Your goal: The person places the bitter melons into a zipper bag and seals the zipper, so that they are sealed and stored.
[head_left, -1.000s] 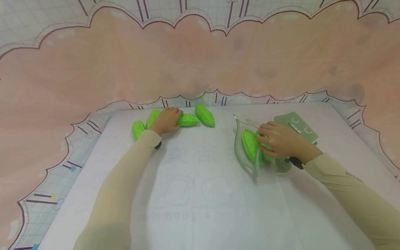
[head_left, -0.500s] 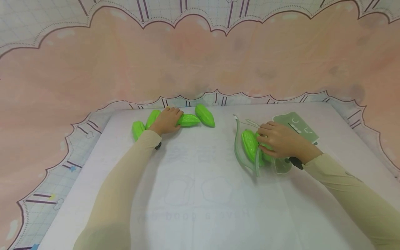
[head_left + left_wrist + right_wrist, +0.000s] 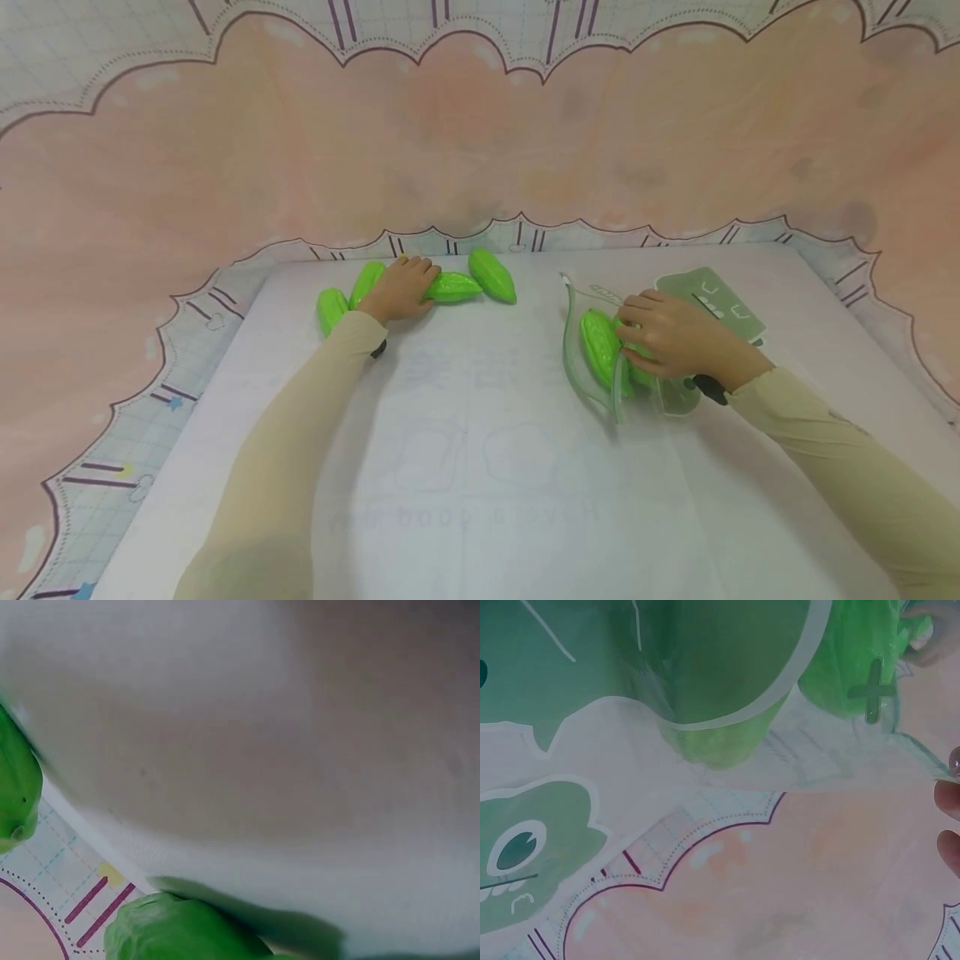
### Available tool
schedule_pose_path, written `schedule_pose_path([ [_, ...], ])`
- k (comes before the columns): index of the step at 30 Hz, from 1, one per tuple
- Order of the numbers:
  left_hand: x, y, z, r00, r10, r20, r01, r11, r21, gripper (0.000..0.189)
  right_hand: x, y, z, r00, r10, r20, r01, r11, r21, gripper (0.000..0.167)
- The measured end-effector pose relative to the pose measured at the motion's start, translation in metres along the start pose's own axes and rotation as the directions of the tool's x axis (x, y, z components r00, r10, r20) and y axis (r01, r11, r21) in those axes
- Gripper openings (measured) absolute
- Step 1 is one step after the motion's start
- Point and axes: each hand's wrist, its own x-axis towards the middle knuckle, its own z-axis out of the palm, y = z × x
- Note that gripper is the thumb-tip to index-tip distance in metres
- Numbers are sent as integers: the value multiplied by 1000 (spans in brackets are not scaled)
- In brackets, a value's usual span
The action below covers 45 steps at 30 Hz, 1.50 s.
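My left hand [image 3: 405,287] grips the near end of a glossy green ridged fruit [image 3: 453,287] at the table's far edge; its fingers curl down over it. One more green fruit [image 3: 492,275] lies just right of it, and two others [image 3: 331,311] lie left of the hand. The left wrist view shows two green fruits [image 3: 184,930] but no fingers. My right hand [image 3: 663,337] pinches the edge of a clear pouch [image 3: 572,367] with a green rim and green cartoon print. The pouch mouth gapes leftward, with green fruits [image 3: 602,346] inside. In the right wrist view, fingertips [image 3: 949,799] show beside the pouch's edge.
A white sheet with faint printed outlines and lettering covers the table [image 3: 517,467]. Behind and at the sides hangs a peach-coloured cloth [image 3: 480,142] with a scalloped, patterned border. The pouch's printed part [image 3: 708,300] lies flat behind my right hand.
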Motion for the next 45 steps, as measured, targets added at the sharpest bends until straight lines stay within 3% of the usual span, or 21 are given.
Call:
schedule_pose_path([
  [18,-2,0,-2,999,-17,41,17,1000,-2,53,0,0,1,1000,-11,-26,11,1000,10,15],
  [45,-4,-1,0,999,-23,46,24,999,-22,54,0,0,0,1000,-9,-30,9,1000,20,13],
])
